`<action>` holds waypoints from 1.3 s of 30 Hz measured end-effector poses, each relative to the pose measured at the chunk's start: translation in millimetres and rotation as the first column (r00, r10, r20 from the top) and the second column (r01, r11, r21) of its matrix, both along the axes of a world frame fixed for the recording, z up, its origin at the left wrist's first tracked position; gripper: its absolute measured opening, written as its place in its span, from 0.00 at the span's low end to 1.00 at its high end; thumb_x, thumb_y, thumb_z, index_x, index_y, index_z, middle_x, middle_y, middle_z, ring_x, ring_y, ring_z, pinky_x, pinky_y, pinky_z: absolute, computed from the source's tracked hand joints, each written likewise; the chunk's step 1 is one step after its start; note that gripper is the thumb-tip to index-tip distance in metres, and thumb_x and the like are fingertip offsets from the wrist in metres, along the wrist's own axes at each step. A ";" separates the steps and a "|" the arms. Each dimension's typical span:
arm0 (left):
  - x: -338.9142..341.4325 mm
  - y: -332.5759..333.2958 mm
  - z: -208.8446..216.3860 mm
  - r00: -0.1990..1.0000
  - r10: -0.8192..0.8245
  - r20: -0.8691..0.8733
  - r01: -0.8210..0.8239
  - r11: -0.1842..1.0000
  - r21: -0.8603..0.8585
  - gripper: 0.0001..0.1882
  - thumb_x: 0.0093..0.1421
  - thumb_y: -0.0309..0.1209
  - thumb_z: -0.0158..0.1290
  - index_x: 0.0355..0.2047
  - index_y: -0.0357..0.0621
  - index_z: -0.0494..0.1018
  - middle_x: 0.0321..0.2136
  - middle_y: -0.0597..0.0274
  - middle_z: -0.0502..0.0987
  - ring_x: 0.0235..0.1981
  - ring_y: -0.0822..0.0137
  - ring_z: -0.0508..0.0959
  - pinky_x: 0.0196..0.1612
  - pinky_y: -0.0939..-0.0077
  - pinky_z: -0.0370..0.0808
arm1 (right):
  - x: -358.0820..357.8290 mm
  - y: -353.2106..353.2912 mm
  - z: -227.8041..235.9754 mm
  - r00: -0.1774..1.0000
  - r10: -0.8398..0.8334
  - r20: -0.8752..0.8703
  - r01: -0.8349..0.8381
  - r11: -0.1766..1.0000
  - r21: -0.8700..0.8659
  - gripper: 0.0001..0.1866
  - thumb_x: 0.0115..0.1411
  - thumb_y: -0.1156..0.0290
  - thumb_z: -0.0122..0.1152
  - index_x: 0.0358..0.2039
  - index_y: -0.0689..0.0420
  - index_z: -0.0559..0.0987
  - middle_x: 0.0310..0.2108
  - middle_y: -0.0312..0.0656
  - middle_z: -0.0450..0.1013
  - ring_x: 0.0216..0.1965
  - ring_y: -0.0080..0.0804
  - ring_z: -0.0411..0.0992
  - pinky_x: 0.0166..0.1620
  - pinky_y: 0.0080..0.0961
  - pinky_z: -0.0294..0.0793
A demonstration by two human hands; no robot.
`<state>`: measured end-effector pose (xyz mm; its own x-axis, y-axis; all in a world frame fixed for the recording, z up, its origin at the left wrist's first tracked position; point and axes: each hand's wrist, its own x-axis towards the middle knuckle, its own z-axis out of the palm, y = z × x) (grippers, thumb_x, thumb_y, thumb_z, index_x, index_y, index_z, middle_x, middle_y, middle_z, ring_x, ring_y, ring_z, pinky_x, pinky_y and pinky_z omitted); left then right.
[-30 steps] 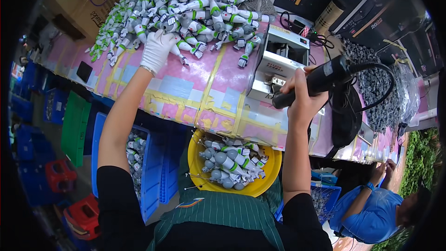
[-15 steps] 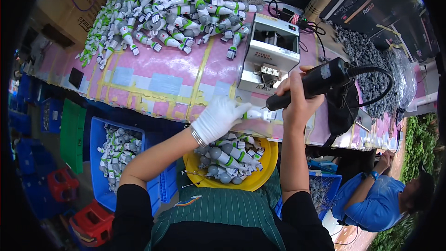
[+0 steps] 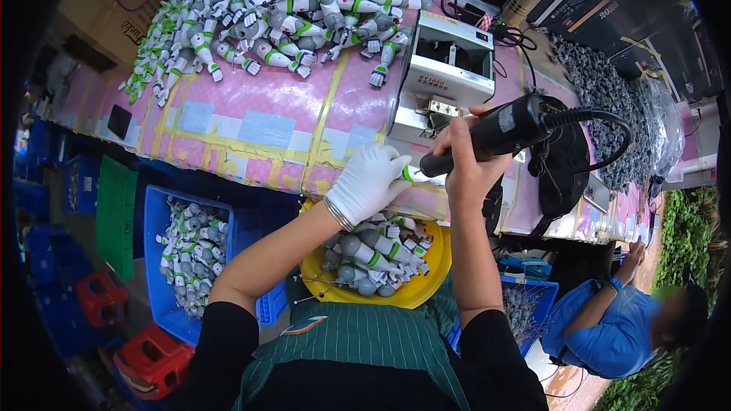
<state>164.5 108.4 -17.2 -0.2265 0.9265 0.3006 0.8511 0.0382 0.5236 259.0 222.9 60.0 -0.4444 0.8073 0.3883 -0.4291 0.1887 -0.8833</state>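
Observation:
My left hand (image 3: 369, 183), in a white glove, pinches a small white toy arm part (image 3: 410, 173) with a green band at the table's front edge. Most of that part is hidden by the gloved fingers. My right hand (image 3: 474, 167), bare, wraps round a black electric screwdriver (image 3: 506, 133), its corded end up to the right. The screwdriver's nose points left at the toy part, with its tip at or very near it; contact cannot be made out. Below my hands, a yellow basin (image 3: 435, 274) holds several white, grey and green toy arms (image 3: 373, 259).
Behind my hands stands a metal-cased machine (image 3: 445, 68) on the pink taped table (image 3: 358, 91). A big heap of toy arms (image 3: 289, 23) lies at the back left, dark small parts (image 3: 601, 99) at the right. A blue crate (image 3: 156, 259) stands left; a person in blue (image 3: 609, 327) sits right.
The toy part has turned, so its white hand end no longer shows beyond my left fingers. The screwdriver and my right hand have shifted a little left, bringing the tip to the part.

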 end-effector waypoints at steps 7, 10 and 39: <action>-0.2 3.7 2.3 1.000 0.019 -0.003 -0.019 1.000 0.014 0.19 0.48 0.34 0.63 0.39 0.45 0.73 0.32 0.55 0.72 0.38 0.50 0.73 0.41 0.57 0.69 | -1.8 -3.1 -18.9 0.999 0.035 -0.001 -0.035 0.996 0.076 0.13 0.58 0.83 0.53 0.43 0.63 0.64 0.17 0.39 0.66 0.15 0.27 0.66 0.24 0.25 0.69; 2.0 5.5 -6.7 0.997 0.039 -0.071 -0.037 0.999 0.024 0.19 0.46 0.38 0.64 0.37 0.44 0.75 0.30 0.59 0.71 0.36 0.54 0.73 0.40 0.60 0.68 | -2.0 -4.5 -23.1 0.998 0.040 -0.038 -0.038 0.998 0.042 0.14 0.57 0.83 0.53 0.43 0.63 0.64 0.17 0.40 0.65 0.15 0.26 0.65 0.23 0.26 0.69; 15.5 -13.3 -4.8 0.996 0.038 -0.080 -0.034 0.998 0.053 0.17 0.46 0.39 0.61 0.36 0.47 0.75 0.25 0.57 0.73 0.31 0.52 0.75 0.37 0.57 0.69 | -0.6 -22.6 7.6 0.996 -0.065 0.062 0.069 0.995 -0.068 0.11 0.61 0.79 0.56 0.43 0.64 0.67 0.15 0.38 0.67 0.14 0.25 0.66 0.24 0.22 0.69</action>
<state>179.9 95.1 -22.0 -0.2324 0.9010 0.3662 0.8891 0.0442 0.4555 258.3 200.3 67.6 -0.4094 0.8601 0.3043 -0.3635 0.1522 -0.9191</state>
